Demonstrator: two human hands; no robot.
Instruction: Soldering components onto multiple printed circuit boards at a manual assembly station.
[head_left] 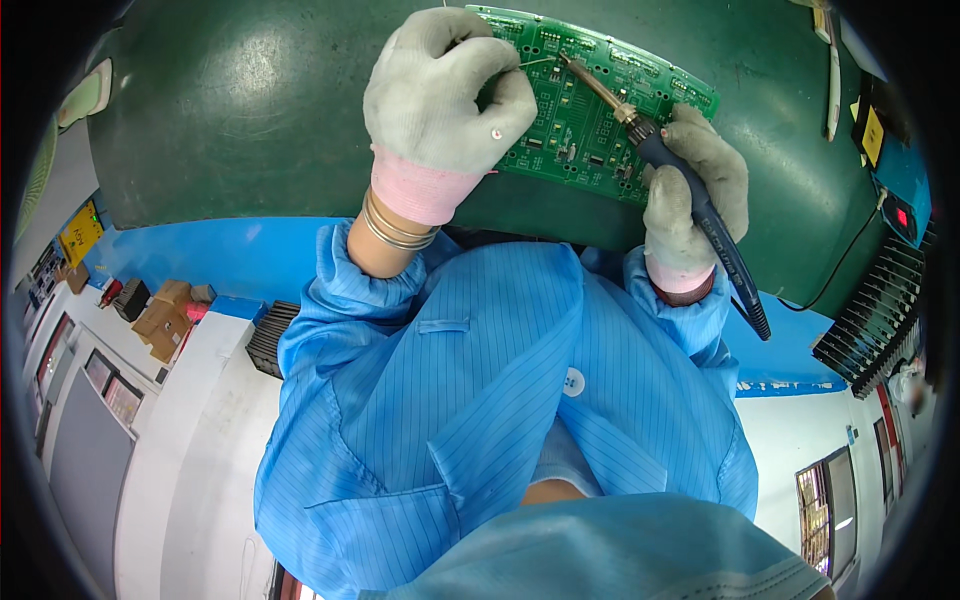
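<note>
Stretching across the upper view, a dark green table [250, 120] stands before a person in a blue pinstriped coat [490, 350]. On it lies a green circuit board [575, 112], set at a slant between the two hands, its left end partly hidden beneath the left and its right end reaching the right. The left hand [445, 100], in a grey glove with a pink cuff, is poised over the board with thumb and forefinger pinched together on a thin wire. Gloved likewise, the right hand [725, 175] curls its fingers around the dark handle of a soldering iron [728, 240] at the board's right edge; whether that hand rests on the board I cannot tell. Metal bangles [398, 230] ring the left wrist. Smallest is the thin wire [538, 62], running from the left fingertips to just beside the iron's tip, over the board's upper part; whether they touch is too small to tell.
</note>
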